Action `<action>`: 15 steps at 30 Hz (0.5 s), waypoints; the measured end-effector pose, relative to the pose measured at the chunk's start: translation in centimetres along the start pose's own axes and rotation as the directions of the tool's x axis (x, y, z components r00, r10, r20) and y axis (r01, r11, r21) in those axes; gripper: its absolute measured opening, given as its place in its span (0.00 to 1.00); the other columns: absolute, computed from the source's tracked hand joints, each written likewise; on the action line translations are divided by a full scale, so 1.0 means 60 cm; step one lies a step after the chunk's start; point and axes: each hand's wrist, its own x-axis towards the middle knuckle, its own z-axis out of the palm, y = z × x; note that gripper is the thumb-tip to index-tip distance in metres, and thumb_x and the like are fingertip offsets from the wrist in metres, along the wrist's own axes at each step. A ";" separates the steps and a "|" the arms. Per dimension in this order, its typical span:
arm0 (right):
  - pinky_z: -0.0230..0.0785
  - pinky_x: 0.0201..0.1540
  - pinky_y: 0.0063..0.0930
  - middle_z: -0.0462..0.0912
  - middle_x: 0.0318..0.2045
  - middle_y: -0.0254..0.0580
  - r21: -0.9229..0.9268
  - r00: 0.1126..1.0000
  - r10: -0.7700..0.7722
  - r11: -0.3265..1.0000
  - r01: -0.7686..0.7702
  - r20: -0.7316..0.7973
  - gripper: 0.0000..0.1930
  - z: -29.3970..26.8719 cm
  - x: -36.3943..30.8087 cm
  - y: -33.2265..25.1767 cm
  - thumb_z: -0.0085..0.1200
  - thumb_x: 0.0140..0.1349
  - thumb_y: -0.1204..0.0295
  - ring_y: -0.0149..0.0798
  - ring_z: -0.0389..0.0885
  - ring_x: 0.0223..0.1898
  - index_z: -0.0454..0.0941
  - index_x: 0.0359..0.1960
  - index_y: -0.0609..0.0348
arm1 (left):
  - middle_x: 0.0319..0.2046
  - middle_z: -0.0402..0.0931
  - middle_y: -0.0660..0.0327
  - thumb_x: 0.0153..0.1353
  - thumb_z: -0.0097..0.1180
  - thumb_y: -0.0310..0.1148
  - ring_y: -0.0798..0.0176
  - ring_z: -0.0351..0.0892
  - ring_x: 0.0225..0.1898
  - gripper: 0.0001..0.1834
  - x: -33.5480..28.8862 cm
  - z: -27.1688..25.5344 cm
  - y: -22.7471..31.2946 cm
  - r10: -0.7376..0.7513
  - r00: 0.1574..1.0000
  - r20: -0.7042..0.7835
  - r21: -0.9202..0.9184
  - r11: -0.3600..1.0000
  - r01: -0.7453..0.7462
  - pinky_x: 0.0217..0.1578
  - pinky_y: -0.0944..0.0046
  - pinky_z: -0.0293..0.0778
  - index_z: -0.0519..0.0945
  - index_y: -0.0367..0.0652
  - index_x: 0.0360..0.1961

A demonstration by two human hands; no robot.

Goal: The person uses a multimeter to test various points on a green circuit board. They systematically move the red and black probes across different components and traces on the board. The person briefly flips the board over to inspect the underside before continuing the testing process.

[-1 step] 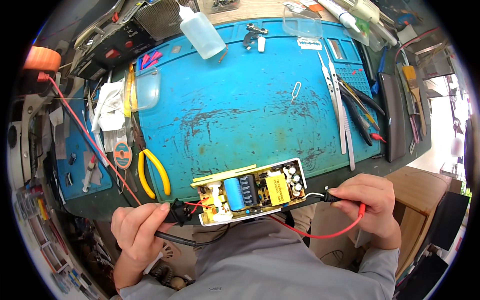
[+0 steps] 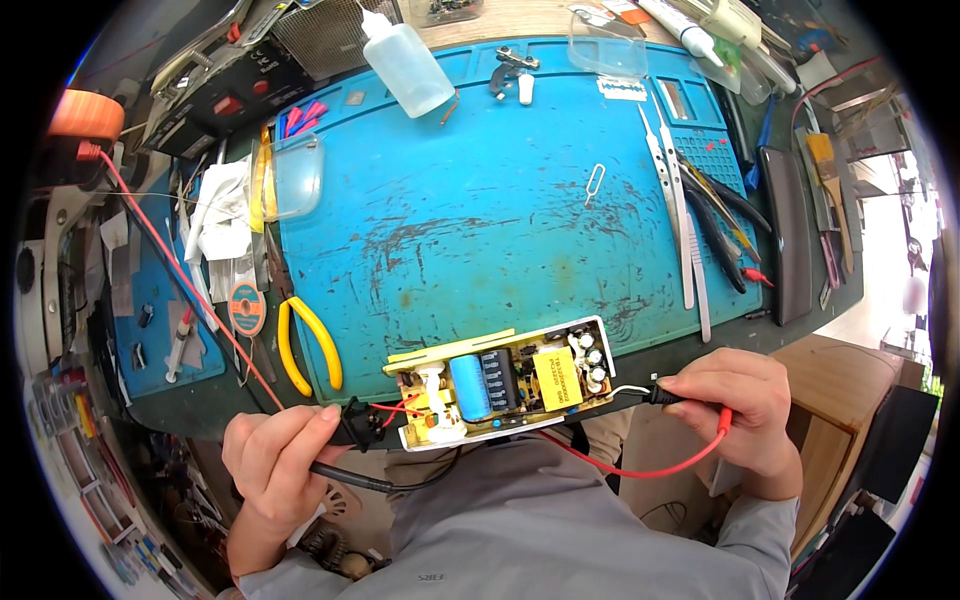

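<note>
An opened power supply board (image 2: 500, 385) sits at the mat's near edge, in a pale casing with a blue capacitor and a yellow transformer. My left hand (image 2: 275, 455) is closed at its left, fingertips on a black socket (image 2: 360, 424) joined to the board by red wires. A black test lead (image 2: 350, 477) comes out from under that hand. At the board's right, my right hand (image 2: 735, 400) pinches a black cable end (image 2: 662, 395) with white wire running to the board. A red test lead (image 2: 650, 473) curves into the right hand; its tip is hidden.
Yellow-handled pliers (image 2: 308, 345) lie left on the blue mat (image 2: 470, 240). Tweezers (image 2: 675, 200) and black-handled pliers (image 2: 715, 235) lie right. Farther back are a squeeze bottle (image 2: 408, 70) and a razor blade (image 2: 622, 88). A red cable (image 2: 165, 235) slants down the left side.
</note>
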 end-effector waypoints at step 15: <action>0.65 0.29 0.26 0.83 0.26 0.42 0.038 0.982 0.094 0.995 -0.089 -0.161 0.11 -0.001 0.031 -0.021 0.66 0.55 0.82 0.34 0.77 0.25 0.86 0.41 0.66 | 0.38 0.80 0.59 0.39 0.64 0.18 0.55 0.73 0.33 0.29 0.040 -0.004 -0.003 -0.057 0.998 0.016 0.033 0.998 0.057 0.32 0.60 0.70 0.85 0.35 0.50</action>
